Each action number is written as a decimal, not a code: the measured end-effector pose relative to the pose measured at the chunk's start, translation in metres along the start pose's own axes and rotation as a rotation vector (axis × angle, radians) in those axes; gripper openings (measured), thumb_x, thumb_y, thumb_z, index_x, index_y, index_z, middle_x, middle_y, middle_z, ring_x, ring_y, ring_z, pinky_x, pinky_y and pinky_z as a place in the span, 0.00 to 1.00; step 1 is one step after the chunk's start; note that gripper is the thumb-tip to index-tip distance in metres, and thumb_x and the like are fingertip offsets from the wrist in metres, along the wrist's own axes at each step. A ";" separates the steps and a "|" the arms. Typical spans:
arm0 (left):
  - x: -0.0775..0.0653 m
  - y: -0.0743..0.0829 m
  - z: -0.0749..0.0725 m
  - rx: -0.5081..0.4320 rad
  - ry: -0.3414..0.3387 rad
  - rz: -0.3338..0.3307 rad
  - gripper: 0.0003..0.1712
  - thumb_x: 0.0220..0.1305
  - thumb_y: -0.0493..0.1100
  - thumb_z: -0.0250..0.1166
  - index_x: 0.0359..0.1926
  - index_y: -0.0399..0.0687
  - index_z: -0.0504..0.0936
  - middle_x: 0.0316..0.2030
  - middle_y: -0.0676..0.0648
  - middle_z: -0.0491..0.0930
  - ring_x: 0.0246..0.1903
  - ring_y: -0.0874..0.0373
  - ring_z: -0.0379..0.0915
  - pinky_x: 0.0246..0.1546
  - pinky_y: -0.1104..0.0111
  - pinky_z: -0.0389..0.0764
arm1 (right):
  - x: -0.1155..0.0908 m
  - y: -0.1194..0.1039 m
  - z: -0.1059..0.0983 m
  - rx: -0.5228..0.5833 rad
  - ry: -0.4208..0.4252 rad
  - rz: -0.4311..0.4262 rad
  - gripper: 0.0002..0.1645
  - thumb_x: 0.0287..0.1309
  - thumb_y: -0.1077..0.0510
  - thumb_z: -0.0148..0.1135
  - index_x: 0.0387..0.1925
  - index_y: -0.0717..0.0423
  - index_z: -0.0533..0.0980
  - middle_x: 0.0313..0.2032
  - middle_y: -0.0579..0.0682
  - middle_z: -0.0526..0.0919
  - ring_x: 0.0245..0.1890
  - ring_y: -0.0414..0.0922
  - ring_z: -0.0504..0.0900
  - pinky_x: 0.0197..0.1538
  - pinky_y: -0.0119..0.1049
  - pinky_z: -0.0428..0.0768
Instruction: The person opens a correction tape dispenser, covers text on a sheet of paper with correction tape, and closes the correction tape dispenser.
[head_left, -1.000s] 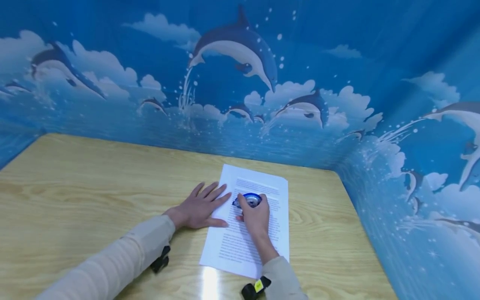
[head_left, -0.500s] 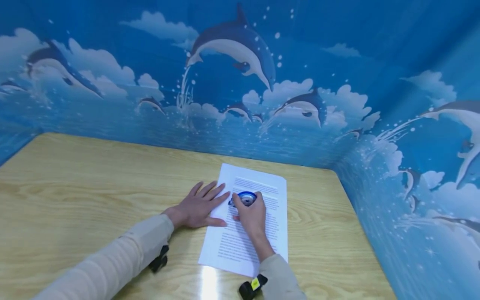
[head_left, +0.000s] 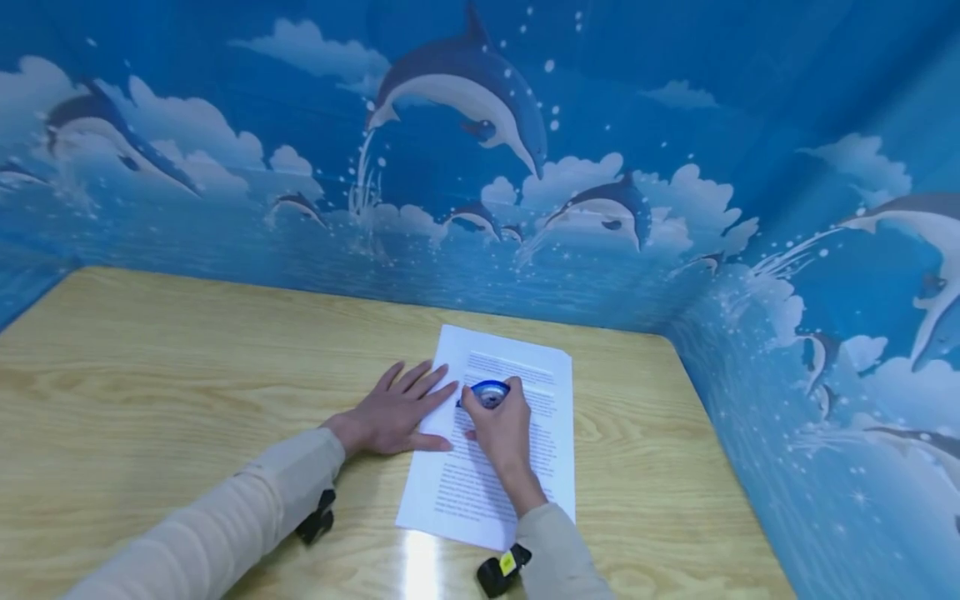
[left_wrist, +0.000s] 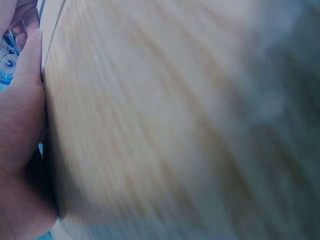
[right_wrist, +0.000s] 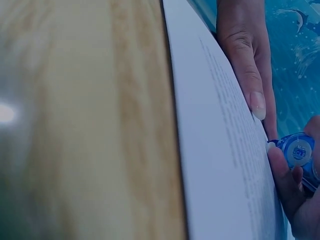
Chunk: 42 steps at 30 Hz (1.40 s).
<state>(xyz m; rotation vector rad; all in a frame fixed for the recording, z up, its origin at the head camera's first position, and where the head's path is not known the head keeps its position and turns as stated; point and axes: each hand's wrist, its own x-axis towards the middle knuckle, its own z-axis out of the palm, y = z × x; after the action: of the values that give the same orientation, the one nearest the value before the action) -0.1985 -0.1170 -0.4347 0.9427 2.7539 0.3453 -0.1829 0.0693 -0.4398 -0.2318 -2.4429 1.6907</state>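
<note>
Correction-tape dispenser (head_left: pixel 490 398), blue with a round reel visible, sits over the upper half of a printed page (head_left: pixel 420 518), at the fingertips of the right hand (head_left: pixel 506 425). Right hand: thumb and fingers curled, pinching the casing from both sides. Left hand (head_left: pixel 396 418): flat, fingers spread, holding no object; it rests across the page's left edge, thumb and index finger on the paper.

Key relation: the dispenser's long axis runs roughly crosswise, close to the direction of the printed lines, its narrow nose pointing toward the left hand and just beside that index fingertip. Right hand is the nearer, having hold of it. Nose contact with the paper: cannot tell.

Page lies on a wood-grain surface (head_left: pixel 187 358), beneath both hands. Dolphin-print backdrop (head_left: pixel 337 258) stands beyond them.
</note>
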 end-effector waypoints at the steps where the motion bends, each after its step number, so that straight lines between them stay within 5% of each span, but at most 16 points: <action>1: 0.000 0.000 0.000 -0.002 0.002 0.003 0.50 0.69 0.72 0.54 0.80 0.49 0.54 0.80 0.41 0.45 0.79 0.40 0.36 0.75 0.39 0.37 | 0.000 0.000 -0.001 0.002 -0.002 0.004 0.23 0.56 0.56 0.74 0.38 0.61 0.66 0.36 0.63 0.83 0.12 0.44 0.81 0.18 0.38 0.83; 42: 0.004 -0.003 0.002 -0.036 0.005 0.013 0.51 0.69 0.71 0.54 0.80 0.48 0.53 0.80 0.40 0.44 0.79 0.39 0.36 0.75 0.39 0.36 | 0.004 0.016 -0.041 -0.048 0.000 0.023 0.24 0.58 0.54 0.73 0.38 0.61 0.65 0.36 0.63 0.85 0.14 0.47 0.83 0.18 0.39 0.83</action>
<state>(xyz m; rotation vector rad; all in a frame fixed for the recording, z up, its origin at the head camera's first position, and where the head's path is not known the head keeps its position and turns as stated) -0.2028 -0.1168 -0.4376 0.9525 2.7377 0.3989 -0.1768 0.1129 -0.4410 -0.2672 -2.4924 1.6420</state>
